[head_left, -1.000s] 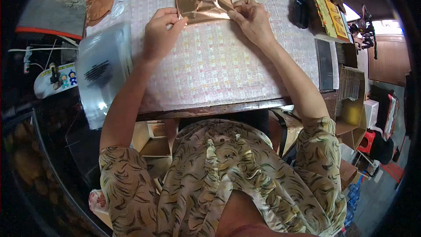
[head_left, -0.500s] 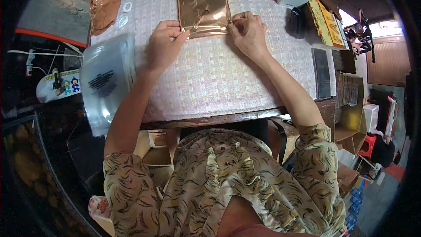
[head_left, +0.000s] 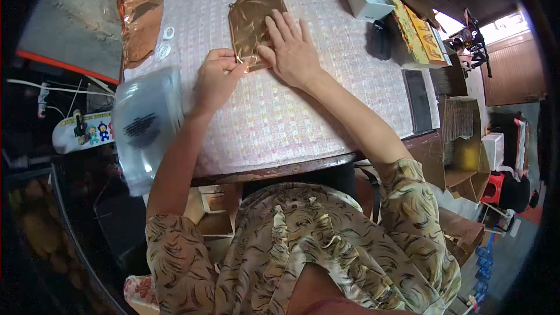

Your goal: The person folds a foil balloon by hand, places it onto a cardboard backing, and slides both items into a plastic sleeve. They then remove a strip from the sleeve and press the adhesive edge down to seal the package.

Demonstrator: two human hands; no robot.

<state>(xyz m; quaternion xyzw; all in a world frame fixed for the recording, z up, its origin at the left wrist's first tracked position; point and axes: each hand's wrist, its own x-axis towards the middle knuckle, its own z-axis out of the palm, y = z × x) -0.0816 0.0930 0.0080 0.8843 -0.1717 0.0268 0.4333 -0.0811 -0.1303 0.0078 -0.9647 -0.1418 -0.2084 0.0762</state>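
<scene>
Left hand [head_left: 217, 81]: thumb and fingers pinch the near-left corner of one copper foil piece [head_left: 246, 23], flat on patterned cloth [head_left: 262, 122]. Right hand [head_left: 296, 61]: lies over its right side, fingers extended. Foil seems light, limp, slippery, easily creased; edges offer the best hold.

The left hand [head_left: 219, 79] pinches the near left corner of a flat, shiny copper-coloured foil piece [head_left: 246, 25], while the right hand [head_left: 294, 57] lies with fingers spread over its right side. The foil rests on a counter [head_left: 274, 119] covered in pale checked cloth; clear printed plastic bags [head_left: 146, 122] lie left, an open white rectangular box [head_left: 367, 0] far right
</scene>
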